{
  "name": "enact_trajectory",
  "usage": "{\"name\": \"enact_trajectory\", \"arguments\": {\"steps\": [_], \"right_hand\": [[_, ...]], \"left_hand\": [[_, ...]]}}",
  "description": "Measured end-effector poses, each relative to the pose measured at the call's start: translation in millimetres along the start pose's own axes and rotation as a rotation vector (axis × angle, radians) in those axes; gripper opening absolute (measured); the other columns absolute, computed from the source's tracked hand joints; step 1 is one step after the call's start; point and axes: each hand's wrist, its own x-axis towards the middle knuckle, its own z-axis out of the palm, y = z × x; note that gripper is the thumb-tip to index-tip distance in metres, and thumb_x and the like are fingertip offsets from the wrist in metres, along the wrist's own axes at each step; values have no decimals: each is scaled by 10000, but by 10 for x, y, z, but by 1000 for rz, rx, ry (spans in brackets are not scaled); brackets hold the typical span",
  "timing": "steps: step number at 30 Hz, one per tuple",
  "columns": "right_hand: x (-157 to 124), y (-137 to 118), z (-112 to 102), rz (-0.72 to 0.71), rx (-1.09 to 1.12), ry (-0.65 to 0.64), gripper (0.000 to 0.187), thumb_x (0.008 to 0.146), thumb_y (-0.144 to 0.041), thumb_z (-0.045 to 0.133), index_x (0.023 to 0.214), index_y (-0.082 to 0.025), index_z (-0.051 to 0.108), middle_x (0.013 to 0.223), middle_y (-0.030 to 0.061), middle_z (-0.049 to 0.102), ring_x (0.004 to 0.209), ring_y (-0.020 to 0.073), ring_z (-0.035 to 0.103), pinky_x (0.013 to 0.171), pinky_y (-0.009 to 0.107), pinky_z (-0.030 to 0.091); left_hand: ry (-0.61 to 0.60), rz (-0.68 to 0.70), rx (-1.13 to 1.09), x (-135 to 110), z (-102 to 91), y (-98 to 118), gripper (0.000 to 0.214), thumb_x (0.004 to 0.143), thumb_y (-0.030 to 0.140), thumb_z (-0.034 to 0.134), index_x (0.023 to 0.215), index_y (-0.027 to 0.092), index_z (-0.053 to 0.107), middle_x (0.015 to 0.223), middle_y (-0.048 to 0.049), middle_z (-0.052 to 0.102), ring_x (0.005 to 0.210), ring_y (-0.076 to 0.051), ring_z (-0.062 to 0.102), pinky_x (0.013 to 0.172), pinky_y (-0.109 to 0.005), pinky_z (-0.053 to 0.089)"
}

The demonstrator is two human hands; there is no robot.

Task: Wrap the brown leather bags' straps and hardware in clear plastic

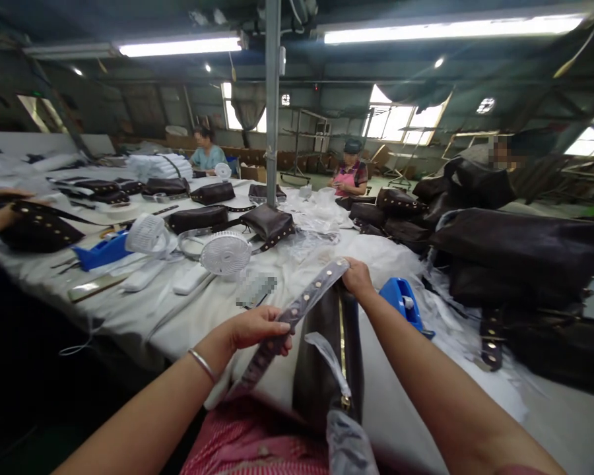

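A dark brown studded strap (297,310) stretches between my two hands, wrapped in clear plastic. My left hand (257,328) is closed around its lower part, a thin bangle on that wrist. My right hand (357,277) pinches the strap's far end. Under the strap a dark brown zipped bag (329,359) stands on the white-covered table (400,402), a clear plastic wrap hanging at its zip pull.
A blue tape dispenser (400,300) lies just right of my right hand. Two small white fans (225,254) stand ahead. Dark bags are stacked at the right (515,251) and spread on the far table. A co-worker's hand (2,211) holds a bag at left; other people sit beyond.
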Motion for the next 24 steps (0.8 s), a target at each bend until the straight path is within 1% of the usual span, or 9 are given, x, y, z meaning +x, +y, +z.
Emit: {"name": "enact_trajectory", "arguments": {"steps": [4,7,10,12,13,14,16,20,24], "right_hand": [[-94,-224,-104,12,113,89,366,763,-297,572,1086,-178,697,1146,119,705,1086,294,619,945,417,487],[-305,-548,-94,39,206,80,364,838,-409,551,1053,-147,684,1012,137,719,951,281,664,852,422,540],[-532,-958,-9,64,427,-169,488,938,-542,412,831,-158,693,657,67,674,590,197,648,586,326,562],[-596,-1218,29,126,678,-344,473,926,-565,474,766,-165,668,513,15,593,408,148,545,429,269,495],[-584,-1322,26,164,798,-378,422,908,-542,539,768,-163,662,490,1,577,363,132,507,390,255,468],[-540,-1400,4,199,899,-359,365,892,-501,594,786,-159,662,504,0,593,355,126,506,382,250,467],[-376,-1463,-96,242,1023,-211,273,892,-414,630,839,-149,665,626,36,678,446,145,604,457,262,535],[39,-1292,-390,373,1159,66,195,962,-316,534,869,-172,627,796,62,735,685,194,722,668,340,610],[136,-1137,-499,439,1225,135,282,1028,-322,367,927,-196,598,830,49,738,724,176,727,757,354,596]], "left_hand": [[74,74,20,-106,-73,150,395,745,468,803,802,126,614,709,-77,719,594,-172,691,606,-290,567],[100,167,35,-85,-32,457,384,756,454,802,814,124,613,720,-73,726,581,-159,686,585,-266,557],[76,243,35,16,99,774,422,732,478,819,856,115,642,705,-66,723,595,-161,687,603,-267,563],[32,274,34,84,207,910,449,711,487,834,879,107,661,726,-70,726,611,-164,690,622,-270,568],[10,283,31,102,250,942,454,708,488,836,886,107,664,744,-71,728,621,-164,692,628,-269,568],[-11,286,27,104,279,949,454,708,488,836,890,110,663,758,-71,730,627,-165,695,629,-268,568],[-46,271,22,51,279,890,447,720,497,823,886,121,648,765,-68,729,631,-168,698,618,-267,566],[-91,193,57,-193,92,615,437,727,497,819,838,114,639,754,-90,731,619,-186,707,593,-278,569],[-57,152,74,-341,-58,445,419,719,470,832,827,114,639,709,-83,724,567,-175,692,577,-290,570]]}}
